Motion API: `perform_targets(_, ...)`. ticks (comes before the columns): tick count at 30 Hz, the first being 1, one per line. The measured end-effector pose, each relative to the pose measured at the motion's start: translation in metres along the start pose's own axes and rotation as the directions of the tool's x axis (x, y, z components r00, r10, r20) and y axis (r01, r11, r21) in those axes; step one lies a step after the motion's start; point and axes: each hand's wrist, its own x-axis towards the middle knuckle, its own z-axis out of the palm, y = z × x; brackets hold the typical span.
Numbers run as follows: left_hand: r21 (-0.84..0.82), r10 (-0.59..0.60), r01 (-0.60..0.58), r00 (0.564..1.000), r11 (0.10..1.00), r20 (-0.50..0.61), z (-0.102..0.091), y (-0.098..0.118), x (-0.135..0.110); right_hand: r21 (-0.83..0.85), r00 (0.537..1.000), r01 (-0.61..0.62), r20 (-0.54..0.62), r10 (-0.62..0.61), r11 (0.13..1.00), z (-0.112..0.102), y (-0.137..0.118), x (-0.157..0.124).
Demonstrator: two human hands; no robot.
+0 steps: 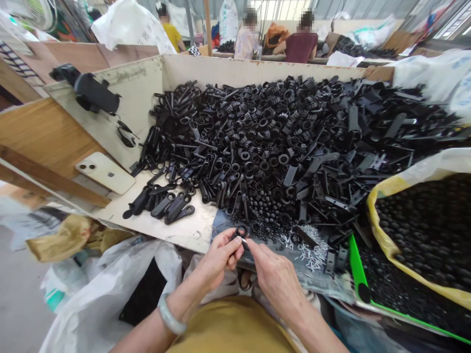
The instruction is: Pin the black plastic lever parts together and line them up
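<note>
In a busy workroom, our tabletop (201,223) carries a heap of black parts (253,127), with silvery pins (312,250) near, to the right. We have the left hand (220,256) clamped on a small black piece (239,232) at the near edge; the right hand (275,273) meets it with its fingertips, though whether they grip anything we cannot tell. We judge this step close two-handed fingertip work; the next move calls for steady holding and careful alignment.

Bare forearms (190,295) angled inward, left hand (221,257) pinching, right hand (275,270) just beside, its back upward
</note>
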Motion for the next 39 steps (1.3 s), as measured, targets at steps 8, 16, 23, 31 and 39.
perform_targets(8,0.044,-0.004,0.005,1.000,0.999,-0.025,0.004,0.000,0.001,0.016,1.000,-0.005,-0.018,0.005,1.000,-0.001,0.003,0.001)
perform_targets(16,0.051,0.006,-0.001,0.996,0.999,-0.087,0.008,-0.003,0.003,-0.089,0.986,-0.079,0.140,0.091,0.993,-0.016,-0.007,0.008)
perform_targets(23,0.096,-0.034,0.048,0.990,0.994,-0.140,0.011,-0.009,0.004,-0.179,0.991,-0.080,0.087,0.097,0.981,-0.011,-0.015,0.008)
perform_targets(31,0.044,-0.035,0.044,0.981,0.998,-0.189,0.010,-0.004,0.003,0.104,0.999,-0.036,0.019,0.035,0.994,-0.004,-0.004,0.015)
perform_targets(39,0.128,0.081,-0.065,0.988,0.990,-0.128,0.009,-0.010,0.003,0.506,0.998,0.047,-0.069,-0.013,0.861,-0.004,0.022,0.016)
